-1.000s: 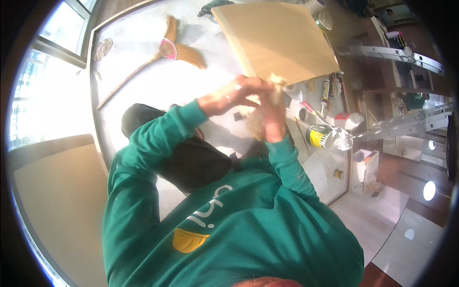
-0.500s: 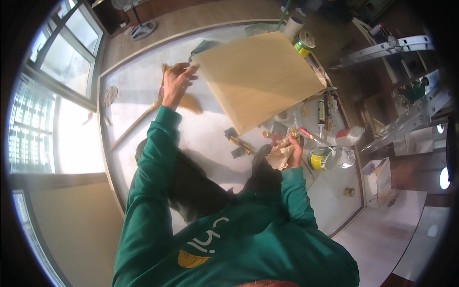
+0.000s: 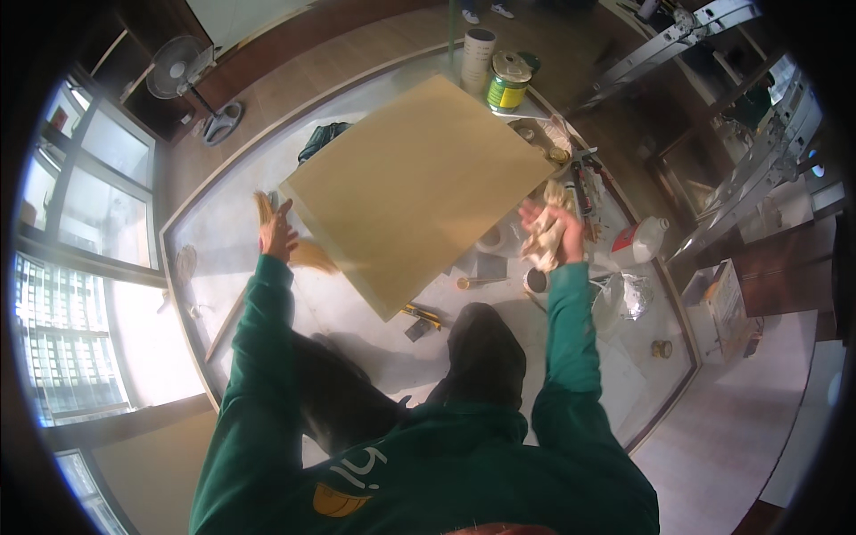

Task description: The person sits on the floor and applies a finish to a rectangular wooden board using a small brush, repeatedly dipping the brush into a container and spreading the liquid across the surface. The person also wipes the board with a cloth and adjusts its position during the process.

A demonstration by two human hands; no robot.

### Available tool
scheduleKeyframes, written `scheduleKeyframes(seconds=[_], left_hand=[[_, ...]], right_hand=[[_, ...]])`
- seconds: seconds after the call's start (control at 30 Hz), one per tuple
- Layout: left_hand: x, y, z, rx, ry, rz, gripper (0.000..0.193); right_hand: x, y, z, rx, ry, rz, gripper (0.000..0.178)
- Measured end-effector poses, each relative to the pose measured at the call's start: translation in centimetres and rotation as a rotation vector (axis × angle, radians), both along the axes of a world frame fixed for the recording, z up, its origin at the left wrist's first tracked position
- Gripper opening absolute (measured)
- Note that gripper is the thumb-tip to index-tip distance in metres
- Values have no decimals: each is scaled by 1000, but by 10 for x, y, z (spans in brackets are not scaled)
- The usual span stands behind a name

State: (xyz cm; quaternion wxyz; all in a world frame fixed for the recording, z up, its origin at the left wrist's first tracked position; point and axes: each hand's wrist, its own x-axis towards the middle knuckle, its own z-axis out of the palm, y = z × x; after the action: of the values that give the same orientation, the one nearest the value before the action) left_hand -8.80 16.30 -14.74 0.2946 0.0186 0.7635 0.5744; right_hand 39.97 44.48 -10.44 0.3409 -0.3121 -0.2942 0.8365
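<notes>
A large flat tan panel [image 3: 419,192] lies tilted across the work surface in front of me. My left hand [image 3: 278,234] is off the panel's left edge, its fingers apart and holding nothing. It overlaps a straw broom [image 3: 312,256] lying there. To the right of the panel, my right hand [image 3: 569,234] is closed round a crumpled cream cloth or paper [image 3: 540,247]; its exact kind is unclear. Near the panel's closest corner, a yellow-handled utility knife [image 3: 422,314] rests on the surface. A pale tape roll [image 3: 490,239] shows beside the panel's right edge.
At the far right corner stand a green-yellow can [image 3: 508,82] and a white cylinder [image 3: 477,58]. A white jug [image 3: 642,239] and a foil-topped clear container [image 3: 624,294] sit to the right. Beyond are a metal ladder [image 3: 669,45], a standing fan [image 3: 183,71] and a person's shoes [image 3: 486,12].
My hands have spread farther apart: the left has moved out to the left, the right up and right with the crumpled piece. The view has shifted, showing more of the far floor.
</notes>
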Motion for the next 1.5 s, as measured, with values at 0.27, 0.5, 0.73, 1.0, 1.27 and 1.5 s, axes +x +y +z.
scheduleKeyframes(seconds=[0.27, 0.5, 0.73, 1.0, 1.27, 1.5], left_hand=[[85, -10, 38, 72, -242, -288, 103], [64, -26, 4, 255, -295, -242, 63], [9, -13, -16, 245, -138, -304, 80], [-54, 57, 10, 192, -7, -250, 71], [-81, 134, 58, -109, 11, -136, 73], [-201, 138, -9, 38, 914, -589, 83]], right_hand=[[-44, 211, -3, 258, -600, 197, 29], [-79, 197, -15, 363, -686, 318, 22], [-37, 155, -24, 286, -656, 296, 21], [-20, 61, -22, 152, -572, 148, 23], [-48, -8, 8, 172, -609, 30, 25], [-82, -35, -17, 288, -651, -12, 26]])
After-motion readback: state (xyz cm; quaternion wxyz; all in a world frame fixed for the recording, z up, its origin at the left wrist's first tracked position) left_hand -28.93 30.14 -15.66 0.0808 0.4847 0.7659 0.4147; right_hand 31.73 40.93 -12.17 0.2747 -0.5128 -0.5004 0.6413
